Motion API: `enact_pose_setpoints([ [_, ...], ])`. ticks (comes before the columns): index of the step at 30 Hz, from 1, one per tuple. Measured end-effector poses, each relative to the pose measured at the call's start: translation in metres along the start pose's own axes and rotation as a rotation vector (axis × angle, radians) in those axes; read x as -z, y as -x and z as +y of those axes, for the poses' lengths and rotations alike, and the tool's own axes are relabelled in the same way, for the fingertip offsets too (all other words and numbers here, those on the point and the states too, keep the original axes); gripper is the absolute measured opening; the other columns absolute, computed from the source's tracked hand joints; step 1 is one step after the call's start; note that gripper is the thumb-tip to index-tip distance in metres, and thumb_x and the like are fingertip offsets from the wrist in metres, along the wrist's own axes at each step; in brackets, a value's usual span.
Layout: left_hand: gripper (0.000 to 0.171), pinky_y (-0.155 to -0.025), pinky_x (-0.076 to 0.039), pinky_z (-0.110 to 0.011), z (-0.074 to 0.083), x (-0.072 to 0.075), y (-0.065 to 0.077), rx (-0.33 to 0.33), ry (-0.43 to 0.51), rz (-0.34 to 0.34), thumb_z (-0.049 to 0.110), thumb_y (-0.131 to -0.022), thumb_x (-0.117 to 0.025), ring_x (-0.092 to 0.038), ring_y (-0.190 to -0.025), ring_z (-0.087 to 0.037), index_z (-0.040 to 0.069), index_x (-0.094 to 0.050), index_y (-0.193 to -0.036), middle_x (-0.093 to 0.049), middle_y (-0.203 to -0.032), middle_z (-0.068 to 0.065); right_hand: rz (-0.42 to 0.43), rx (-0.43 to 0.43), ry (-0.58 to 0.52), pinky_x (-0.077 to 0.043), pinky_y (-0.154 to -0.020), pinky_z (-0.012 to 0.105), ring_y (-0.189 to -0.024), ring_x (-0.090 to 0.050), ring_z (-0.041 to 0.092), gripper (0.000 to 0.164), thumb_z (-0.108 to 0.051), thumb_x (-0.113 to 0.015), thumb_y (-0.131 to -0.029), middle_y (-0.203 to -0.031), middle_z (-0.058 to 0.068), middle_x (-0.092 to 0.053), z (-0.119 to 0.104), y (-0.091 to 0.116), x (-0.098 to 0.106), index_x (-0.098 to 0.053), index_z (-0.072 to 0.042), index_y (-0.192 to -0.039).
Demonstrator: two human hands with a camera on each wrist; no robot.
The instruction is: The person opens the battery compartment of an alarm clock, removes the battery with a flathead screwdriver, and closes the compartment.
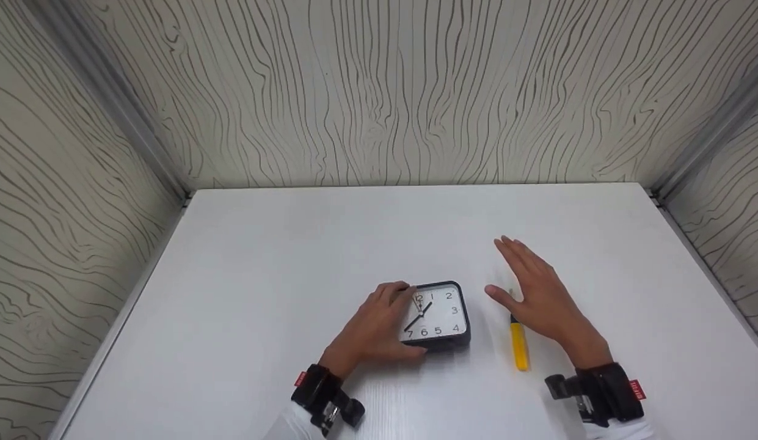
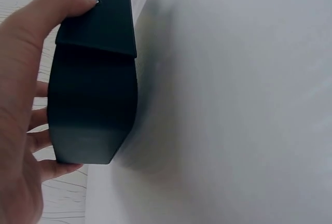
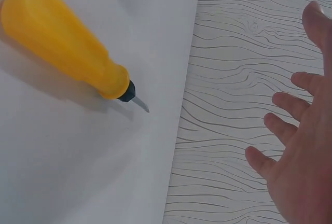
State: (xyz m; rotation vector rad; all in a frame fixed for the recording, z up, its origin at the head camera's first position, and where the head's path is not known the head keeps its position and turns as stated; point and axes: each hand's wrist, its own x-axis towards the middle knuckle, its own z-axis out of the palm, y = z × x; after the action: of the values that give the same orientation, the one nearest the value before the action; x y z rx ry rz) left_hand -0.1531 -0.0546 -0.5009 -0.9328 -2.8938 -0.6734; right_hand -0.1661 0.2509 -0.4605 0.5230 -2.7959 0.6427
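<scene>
A square clock (image 1: 440, 315) with a black case and white numbered face lies face up on the table. My left hand (image 1: 382, 324) grips it from its left side, the thumb along the near edge and the fingers over the far edge. In the left wrist view the clock's dark case (image 2: 96, 94) sits between thumb and fingers. A yellow-handled screwdriver (image 1: 519, 348) rests to the right of the clock, its tip pointing away from me. Over it my right hand (image 1: 540, 296) hovers with fingers extended, holding nothing; the right wrist view shows it apart from the screwdriver (image 3: 67, 42).
The white table (image 1: 262, 256) is bounded by a wood-grain patterned wall (image 1: 379, 91) at the back. Similar panels stand left (image 1: 61, 214) and right, joined by grey metal corner posts (image 1: 110, 91).
</scene>
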Motion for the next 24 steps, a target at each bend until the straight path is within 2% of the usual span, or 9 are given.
enact_pose_setpoints([
  [5,0.101,-0.107,-0.043,-0.035,0.000,0.001,0.000,0.006,0.068,0.033,0.062,-0.066,-0.074,-0.040,-0.134,-0.015,0.017,-0.037,-0.149,-0.040,-0.145,0.001,-0.014,0.014,-0.034,-0.028,-0.111,0.063,-0.143,-0.031,0.037,0.079,-0.043,-0.067,-0.089,-0.157,0.011,-0.034,-0.003,0.002,-0.002,-0.029,-0.018,-0.154],
  [16,0.105,-0.107,-0.044,-0.036,0.003,0.007,0.000,0.027,0.158,0.093,0.058,-0.064,-0.079,-0.042,-0.133,-0.015,0.017,-0.035,-0.150,-0.039,-0.146,-0.001,-0.084,0.043,-0.101,-0.031,-0.111,0.061,-0.143,-0.033,0.035,0.088,-0.043,-0.071,-0.085,-0.159,0.009,-0.031,-0.013,0.006,-0.002,-0.024,-0.019,-0.155],
  [24,0.106,-0.105,-0.046,-0.035,0.007,0.009,0.001,-0.010,0.153,0.148,0.058,-0.066,-0.079,-0.045,-0.129,-0.017,0.016,-0.033,-0.151,-0.040,-0.146,-0.005,-0.131,0.054,-0.215,-0.033,-0.108,0.065,-0.144,-0.033,0.036,0.098,-0.047,-0.076,-0.078,-0.159,0.007,-0.030,-0.018,0.012,-0.002,-0.022,-0.022,-0.156],
])
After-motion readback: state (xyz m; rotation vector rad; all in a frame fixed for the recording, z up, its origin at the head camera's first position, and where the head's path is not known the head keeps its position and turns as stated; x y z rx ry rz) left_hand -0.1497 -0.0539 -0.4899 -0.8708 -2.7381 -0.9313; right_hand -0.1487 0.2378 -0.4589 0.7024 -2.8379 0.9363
